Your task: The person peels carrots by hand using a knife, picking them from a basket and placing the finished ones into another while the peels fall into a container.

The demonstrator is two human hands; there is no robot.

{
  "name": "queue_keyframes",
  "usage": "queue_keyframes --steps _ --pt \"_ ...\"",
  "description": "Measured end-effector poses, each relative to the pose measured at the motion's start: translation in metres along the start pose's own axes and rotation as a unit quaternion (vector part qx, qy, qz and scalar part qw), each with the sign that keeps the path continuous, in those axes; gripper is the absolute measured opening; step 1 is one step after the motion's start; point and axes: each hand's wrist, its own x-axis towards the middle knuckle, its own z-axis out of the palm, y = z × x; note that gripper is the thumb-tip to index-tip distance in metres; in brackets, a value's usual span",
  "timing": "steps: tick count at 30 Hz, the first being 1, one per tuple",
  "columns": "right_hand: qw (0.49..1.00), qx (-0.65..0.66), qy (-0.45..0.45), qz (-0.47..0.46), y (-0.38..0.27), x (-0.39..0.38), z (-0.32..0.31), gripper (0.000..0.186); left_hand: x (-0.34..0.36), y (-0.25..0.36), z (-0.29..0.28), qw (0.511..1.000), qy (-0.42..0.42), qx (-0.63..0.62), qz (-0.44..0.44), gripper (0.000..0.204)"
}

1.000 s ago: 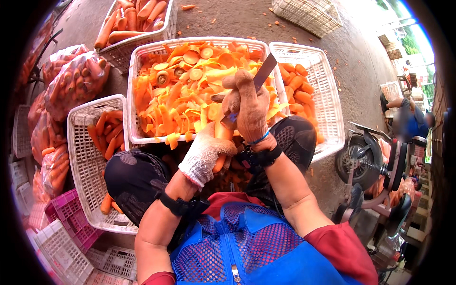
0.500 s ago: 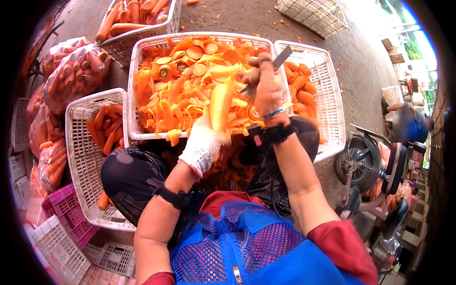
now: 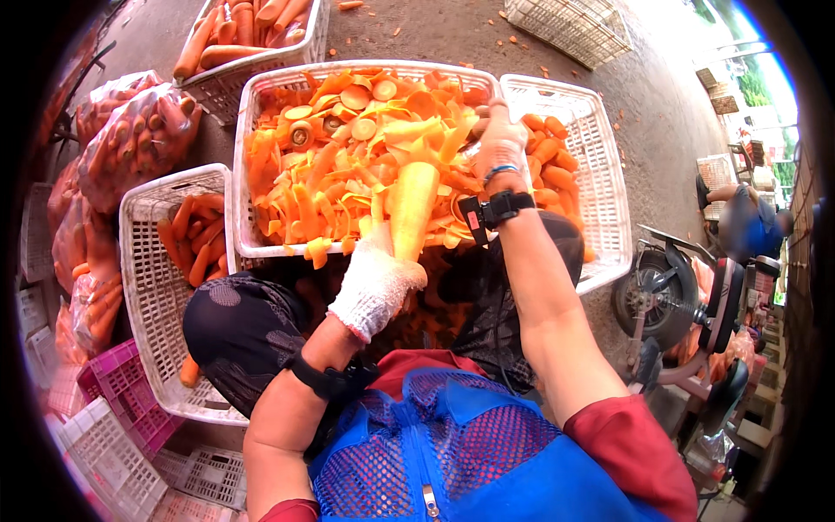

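My left hand [image 3: 376, 285], in a white knitted glove, is closed around the lower end of a large peeled carrot [image 3: 414, 204]. The carrot points up and away over a white crate [image 3: 242, 165] heaped with carrot peelings [image 3: 304, 178] and cut carrot ends. My right hand [image 3: 502, 143] is closed just beyond the carrot's upper right, over the crate's right rim. It grips a peeling knife, whose metal blade shows in the earlier frame but is now hidden by the fingers and blur. A long strip of peel lies at the carrot's far tip.
On the right a white crate [image 3: 616, 187] holds carrots; another [image 3: 130, 235] with carrots stands left. Bagged carrots [image 3: 139, 139] pile up at far left, above a purple crate [image 3: 130, 383]. A wheeled vehicle [image 3: 661, 296] and another person [image 3: 752, 226] are at right.
My right hand has turned, and the blade that stuck out of it no longer shows. The carrot's tip has dipped slightly toward me in my left hand.
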Motion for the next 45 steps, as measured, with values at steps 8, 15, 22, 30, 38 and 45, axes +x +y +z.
queue_keyframes --steps 8,15,22,30,38,45 --pt "0.952 0.257 -0.156 0.064 0.019 -0.051 0.002 0.049 0.003 0.000 0.014 0.977 0.081 0.047 0.194 0.061" --pt "0.966 0.219 -0.131 0.051 -0.026 -0.104 0.005 0.050 0.002 0.015 0.007 0.942 -0.133 -0.307 -0.032 0.055" --pt "0.971 0.180 -0.150 -0.041 -0.013 -0.108 0.019 0.046 -0.005 0.015 0.006 0.949 -0.124 -0.290 -0.015 0.038" --pt "0.989 -0.076 0.033 -0.122 0.068 0.057 -0.016 0.039 -0.013 0.015 0.007 0.964 -0.123 -0.234 -0.012 0.043" --pt "0.986 0.136 -0.095 0.010 -0.019 -0.077 0.006 0.045 0.026 -0.011 0.007 0.997 0.053 0.018 0.057 0.051" --pt "0.968 0.161 -0.191 -0.011 0.008 -0.087 0.037 0.046 0.027 -0.015 0.010 0.996 0.041 -0.050 0.064 0.048"
